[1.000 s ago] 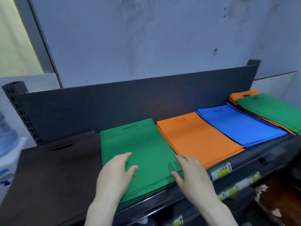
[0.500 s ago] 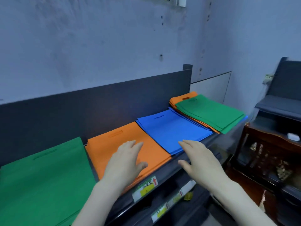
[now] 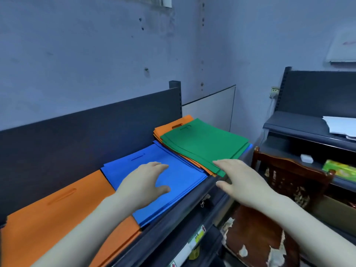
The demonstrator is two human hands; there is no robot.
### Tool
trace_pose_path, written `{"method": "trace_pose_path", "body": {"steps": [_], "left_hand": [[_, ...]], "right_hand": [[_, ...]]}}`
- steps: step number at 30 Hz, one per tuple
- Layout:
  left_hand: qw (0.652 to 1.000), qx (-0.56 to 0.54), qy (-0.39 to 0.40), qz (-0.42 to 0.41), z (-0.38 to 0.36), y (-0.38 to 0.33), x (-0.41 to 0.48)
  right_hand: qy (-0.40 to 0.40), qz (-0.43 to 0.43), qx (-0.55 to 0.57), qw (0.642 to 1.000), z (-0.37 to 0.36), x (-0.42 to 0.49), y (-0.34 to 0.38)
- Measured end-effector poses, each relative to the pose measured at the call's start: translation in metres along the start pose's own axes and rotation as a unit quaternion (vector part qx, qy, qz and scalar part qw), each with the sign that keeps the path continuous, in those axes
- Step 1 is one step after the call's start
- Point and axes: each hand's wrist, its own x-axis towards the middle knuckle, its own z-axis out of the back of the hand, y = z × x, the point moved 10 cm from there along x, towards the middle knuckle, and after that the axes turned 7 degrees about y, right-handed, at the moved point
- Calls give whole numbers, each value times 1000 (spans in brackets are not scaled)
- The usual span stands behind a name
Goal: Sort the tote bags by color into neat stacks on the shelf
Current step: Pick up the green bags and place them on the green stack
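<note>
scene: a dark shelf (image 3: 173,222) carries flat tote bags; a wooden chair (image 3: 289,170) stands at 3 o'clock of it.
sorted so far: an orange stack (image 3: 57,205) at 8 o'clock and a blue stack (image 3: 181,176) just beside it at centre, each of one colour.
left to sort: a mixed pile at 1 o'clock, with green bags (image 3: 204,143) on top, orange bags (image 3: 173,128) under them and a blue edge showing at the bottom.
left hand (image 3: 144,182): released, fingers straight, palm down over the blue stack; whether it rests on it or hovers cannot be told.
right hand (image 3: 240,180): released, fingers spread, grasping nothing; fingertips at the near corner of the green bags, contact unclear.
key relation: the green bags lie at 11 o'clock of the right hand, long axis running 10 to 4 o'clock, slot end away; the right hand is nearer.
likely step: lifting the green bags off the mixed pile.
</note>
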Motion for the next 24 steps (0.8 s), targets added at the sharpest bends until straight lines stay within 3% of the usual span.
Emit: {"method": "trace_pose_path", "body": {"steps": [8, 15, 24], "left_hand": [[997, -47, -59, 9, 12, 29, 80], [997, -64, -40, 19, -7, 48, 150], [990, -70, -50, 108, -9, 82, 232]], "right_hand": [[13, -13, -33, 999, 16, 76, -60], [30, -24, -38, 999, 5, 122, -105], [81, 31, -23, 996, -23, 203, -127]]}}
